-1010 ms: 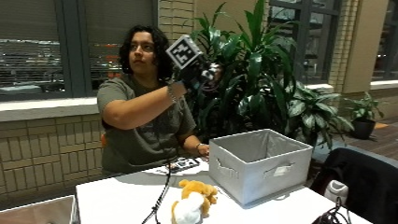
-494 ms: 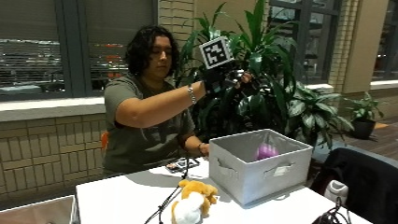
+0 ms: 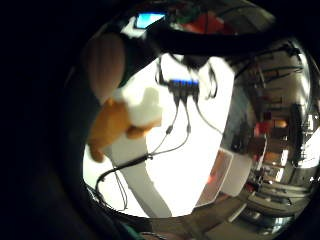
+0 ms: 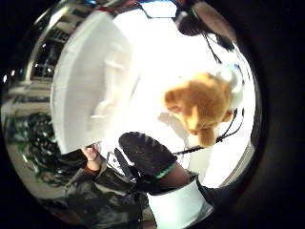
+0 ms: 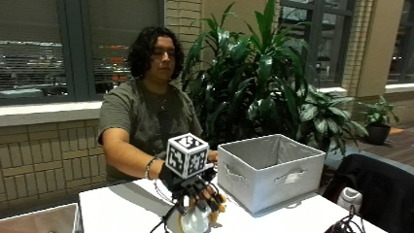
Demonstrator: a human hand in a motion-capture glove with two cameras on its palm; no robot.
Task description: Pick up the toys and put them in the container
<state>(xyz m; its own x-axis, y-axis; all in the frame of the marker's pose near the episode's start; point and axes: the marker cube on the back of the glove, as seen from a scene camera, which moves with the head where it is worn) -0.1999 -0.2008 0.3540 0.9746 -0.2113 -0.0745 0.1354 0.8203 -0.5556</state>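
Sitting on the white table (image 5: 123, 208) near its front edge is the orange and white plush toy (image 5: 197, 216), just left of the grey fabric container (image 5: 271, 170), and the gloved right hand (image 5: 191, 187) is right on top of it. From the outside view the black fingers (image 5: 206, 196) point down, spread over the toy's top, touching it or very nearly; whether they have closed round it, hard to tell. The thumb-side palm view shows the toy (image 4: 205, 102) a little way off the palm, with one gloved finger (image 4: 145, 155) out straight and the container's pale wall (image 4: 93, 81) beside it. Cables (image 3: 175, 125) trail across the tabletop past the toy. Behind the container stands a big leafy plant (image 5: 259, 73)
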